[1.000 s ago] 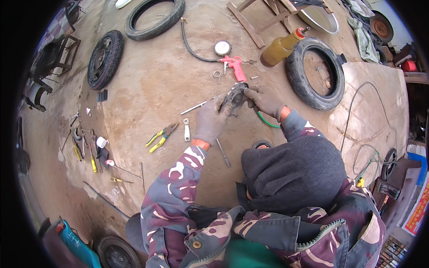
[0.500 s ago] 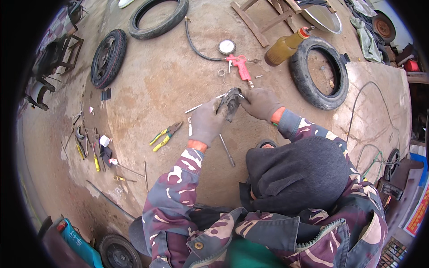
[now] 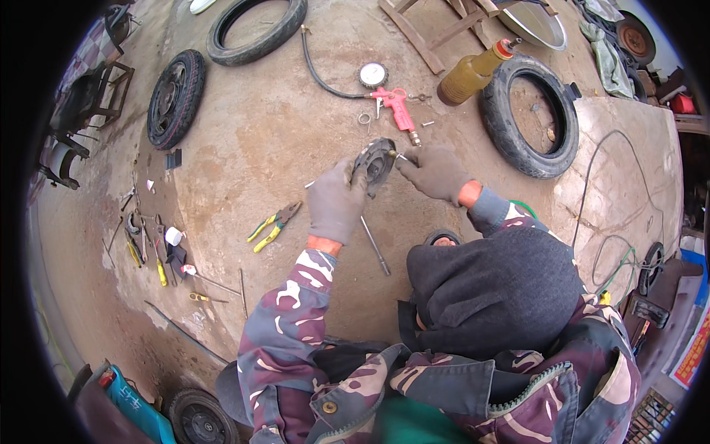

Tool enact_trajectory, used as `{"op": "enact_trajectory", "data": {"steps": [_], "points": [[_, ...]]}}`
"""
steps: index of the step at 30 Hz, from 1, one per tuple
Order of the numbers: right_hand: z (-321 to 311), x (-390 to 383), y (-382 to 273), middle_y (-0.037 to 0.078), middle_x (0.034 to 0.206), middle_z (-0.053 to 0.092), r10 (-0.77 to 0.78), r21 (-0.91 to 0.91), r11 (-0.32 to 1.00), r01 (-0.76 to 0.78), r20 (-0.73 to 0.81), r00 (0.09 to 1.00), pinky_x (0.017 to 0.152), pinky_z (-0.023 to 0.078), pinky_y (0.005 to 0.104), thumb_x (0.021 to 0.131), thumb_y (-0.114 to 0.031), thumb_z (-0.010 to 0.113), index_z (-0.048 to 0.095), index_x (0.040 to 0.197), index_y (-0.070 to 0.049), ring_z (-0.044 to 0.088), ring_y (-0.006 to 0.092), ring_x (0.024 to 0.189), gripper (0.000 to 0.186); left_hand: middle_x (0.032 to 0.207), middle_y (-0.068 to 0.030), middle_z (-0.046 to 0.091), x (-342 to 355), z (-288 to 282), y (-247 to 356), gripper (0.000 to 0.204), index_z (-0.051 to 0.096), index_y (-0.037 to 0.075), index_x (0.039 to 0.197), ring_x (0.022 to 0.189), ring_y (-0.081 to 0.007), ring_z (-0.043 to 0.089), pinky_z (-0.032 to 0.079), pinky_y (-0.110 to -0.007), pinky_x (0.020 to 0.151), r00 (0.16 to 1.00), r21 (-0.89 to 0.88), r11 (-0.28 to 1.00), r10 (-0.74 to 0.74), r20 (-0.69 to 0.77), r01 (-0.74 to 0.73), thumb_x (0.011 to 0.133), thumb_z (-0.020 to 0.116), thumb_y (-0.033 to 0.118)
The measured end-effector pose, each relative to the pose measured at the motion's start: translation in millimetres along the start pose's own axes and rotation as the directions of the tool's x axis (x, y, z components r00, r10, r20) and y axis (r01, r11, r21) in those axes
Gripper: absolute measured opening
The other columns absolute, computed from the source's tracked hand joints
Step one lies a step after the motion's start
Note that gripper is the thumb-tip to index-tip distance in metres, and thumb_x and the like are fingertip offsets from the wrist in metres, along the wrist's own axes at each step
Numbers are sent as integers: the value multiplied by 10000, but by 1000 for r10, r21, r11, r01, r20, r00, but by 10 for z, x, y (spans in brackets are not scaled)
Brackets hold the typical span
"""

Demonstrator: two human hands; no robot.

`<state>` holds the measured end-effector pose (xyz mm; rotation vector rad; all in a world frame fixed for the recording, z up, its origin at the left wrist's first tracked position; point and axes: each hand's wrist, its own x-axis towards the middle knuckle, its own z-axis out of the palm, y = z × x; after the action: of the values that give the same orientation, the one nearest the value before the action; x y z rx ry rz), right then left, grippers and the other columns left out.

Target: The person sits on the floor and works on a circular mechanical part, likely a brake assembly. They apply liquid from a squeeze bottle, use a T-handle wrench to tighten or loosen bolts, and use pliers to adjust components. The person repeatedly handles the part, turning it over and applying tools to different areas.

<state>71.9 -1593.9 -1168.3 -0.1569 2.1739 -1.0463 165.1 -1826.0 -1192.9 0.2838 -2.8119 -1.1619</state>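
L hand [image 3: 333, 201] gripping dark round part [image 3: 377, 164], R hand [image 3: 436, 173] w/ metal pc [image 3: 400, 155]

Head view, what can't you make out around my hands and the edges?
In the head view:
Round dark part: its left edge, covered by the left hand.
Small metal pin: its kind and near end, too small and covered by the right hand.
Metal rod: its other end, apparently behind the left hand.
Upper tire: its far rim, cut by the top edge.
Lower-left wheel: its bottom, cut by the lower edge.
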Motion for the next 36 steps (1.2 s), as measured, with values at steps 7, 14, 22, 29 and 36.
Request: {"op": "enact_trajectory", "data": {"steps": [7,14,22,29,36], "points": [[-131,-295,-255,0,739,611,-27,576,815,-68,156,987,534,401,245,1110,-337,592,722,1021,-42,530,78,600,335,823,-95,743,199,-182,-249,203,734,-12,1100,722,-183,695,531,-355,651,988,-532,835,-152,20,139,1012,727,170],[-69,-346,-356,10,768,633,-158,264,954,144,35,987,606,483,271,1114,-342,574,728,1041,-39,588,95,652,349,1002,-52,717,163,-244,-156,238,652,-95,1233,810,-60,592,485,-216,708,945,-814,481,-188,267,326,1053,628,58],[-111,-394,-278,22,756,645,-113,312,943,116,-26,993,595,493,274,1107,-331,578,749,1057,-18,601,100,636,360,985,-48,721,167,-212,-251,388,668,-78,1261,814,-100,645,548,-257,689,968,-817,520,-106,227,248,1056,696,250],[-107,-416,-244,19,744,641,-119,346,930,125,-41,992,592,492,274,1109,-326,575,744,1044,-13,602,103,634,361,1106,-88,762,148,-142,-345,481,651,-87,1332,925,-139,715,608,-296,787,983,-808,566,-24,182,164,1052,751,291],[-80,-453,-264,15,743,643,-106,333,936,111,-31,994,587,490,275,1112,-336,569,736,1023,-25,599,100,630,364,1141,-93,767,123,-130,-271,460,645,-83,1349,970,-143,717,599,-291,845,992,-828,550,-19,124,114,1061,740,262]]}}
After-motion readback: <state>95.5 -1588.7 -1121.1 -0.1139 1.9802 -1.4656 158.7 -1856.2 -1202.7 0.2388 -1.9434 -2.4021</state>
